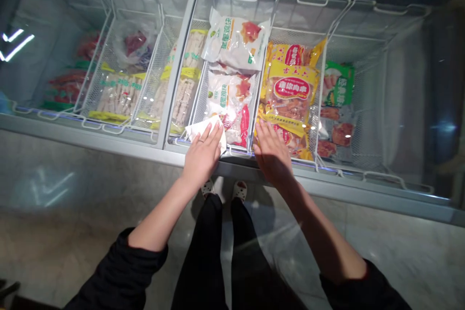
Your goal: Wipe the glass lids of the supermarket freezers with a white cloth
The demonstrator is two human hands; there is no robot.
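I stand at an open chest freezer (123,143) with white wire baskets. My left hand (203,152) lies flat, fingers together, pressing a white cloth (198,130) against the near edge of the basket holding white frozen-food bags (236,38). My right hand (271,152) rests open, fingers stretched, on the near end of a yellow meat packet (288,92) in the neighbouring basket. A ring shows on the left hand.
Further baskets hold pale dumpling-like packs (118,97), red packs (67,85) at the left and a green packet (337,85) at the right. The freezer's far right section (392,82) shows bare wall. A glossy tiled floor (90,203) and my feet lie below.
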